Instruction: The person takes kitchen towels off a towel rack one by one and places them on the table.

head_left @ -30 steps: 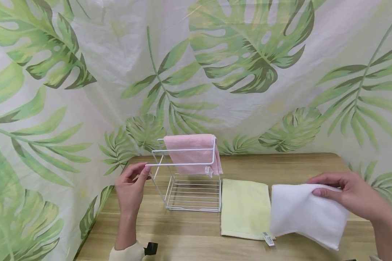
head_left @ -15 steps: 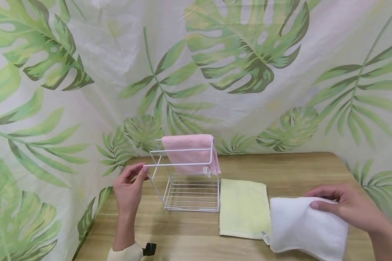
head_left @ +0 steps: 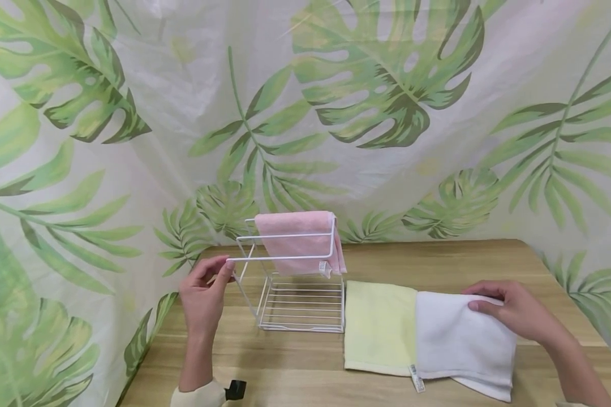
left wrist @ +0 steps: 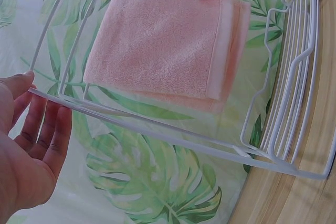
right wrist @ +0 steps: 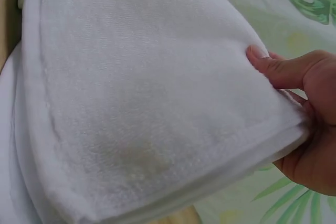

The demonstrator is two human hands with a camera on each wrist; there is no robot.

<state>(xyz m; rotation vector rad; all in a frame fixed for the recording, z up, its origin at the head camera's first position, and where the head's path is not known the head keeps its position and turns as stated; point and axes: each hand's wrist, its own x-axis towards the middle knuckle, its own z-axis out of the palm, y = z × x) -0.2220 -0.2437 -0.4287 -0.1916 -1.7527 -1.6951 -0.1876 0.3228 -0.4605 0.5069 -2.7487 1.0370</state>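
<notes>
A white wire rack (head_left: 301, 328) stands on the wooden table, with a folded pink towel (head_left: 297, 237) draped over its rear top bar. My left hand (head_left: 203, 291) pinches the near left corner of the rack's top; in the left wrist view thumb and fingers (left wrist: 52, 129) close on the white wire. On the right, my right hand (head_left: 519, 311) grips the upper edge of a folded white towel (head_left: 463, 339), thumb on top and fingers beneath. The white towel's left side overlaps the edge of a folded yellow towel (head_left: 379, 328), which lies flat just right of the rack.
The wooden table (head_left: 295, 373) carries everything. A leaf-patterned curtain (head_left: 377, 181) hangs close behind and along the sides. Small labels stick out from the towels, one label (head_left: 416, 379) at the yellow towel's lower right corner.
My right hand lowers the white towel toward me, then shifts it left against the yellow towel. The left hand keeps its hold on the rack; the pink towel stays put.
</notes>
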